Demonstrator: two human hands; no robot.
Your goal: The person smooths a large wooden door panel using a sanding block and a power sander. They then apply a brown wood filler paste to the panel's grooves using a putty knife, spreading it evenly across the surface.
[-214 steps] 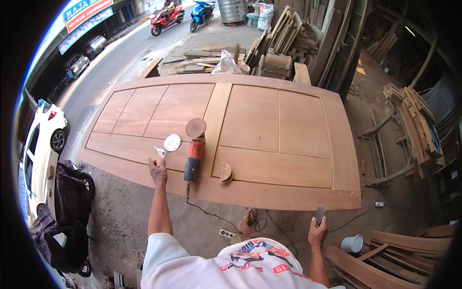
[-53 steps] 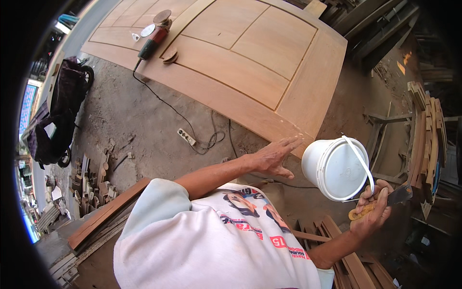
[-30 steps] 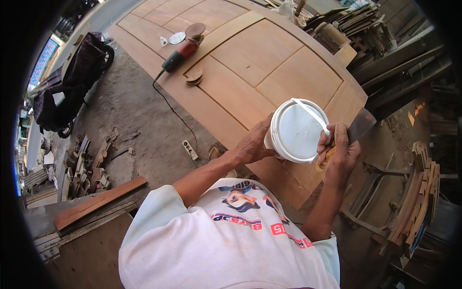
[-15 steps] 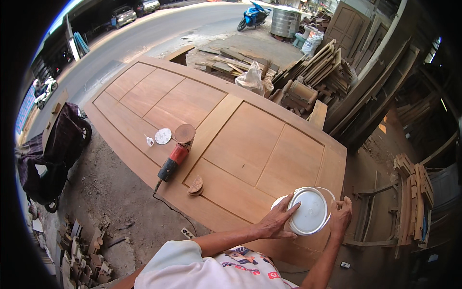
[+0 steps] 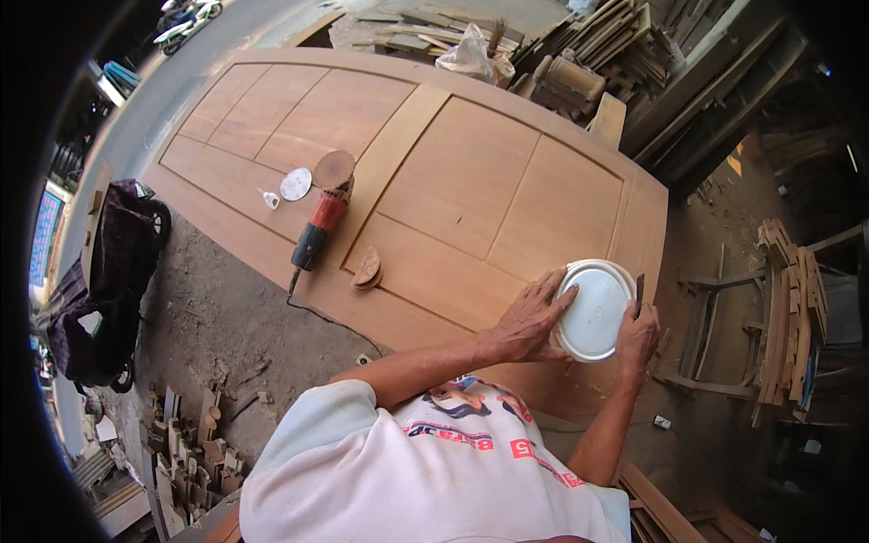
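A white lidded bucket (image 5: 597,309) rests over the near right corner of a large panelled wooden door (image 5: 471,195). My left hand (image 5: 529,326) grips the bucket's left side, thumb on the rim of the lid. At the right rim, my right hand (image 5: 638,330) is closed on a scraper (image 5: 639,288), its dark blade standing up against the lid's edge. Farther left on the door lie a red and black angle grinder (image 5: 321,222) with a round disc, a white round pad (image 5: 296,184), a small white piece (image 5: 270,198) and half-round wooden pieces (image 5: 367,269).
A dark cloth-covered wheeled object (image 5: 100,299) stands left, beside the road (image 5: 154,100). Wood offcuts (image 5: 186,466) lie at lower left, stacked boards (image 5: 625,45) at the back, more timber on a frame (image 5: 783,308) at right. A power cord (image 5: 335,321) hangs over the door's edge.
The bucket moved from beside the door to over its near right corner. My left hand took hold of its side. My right hand brought the scraper up to the lid's edge.
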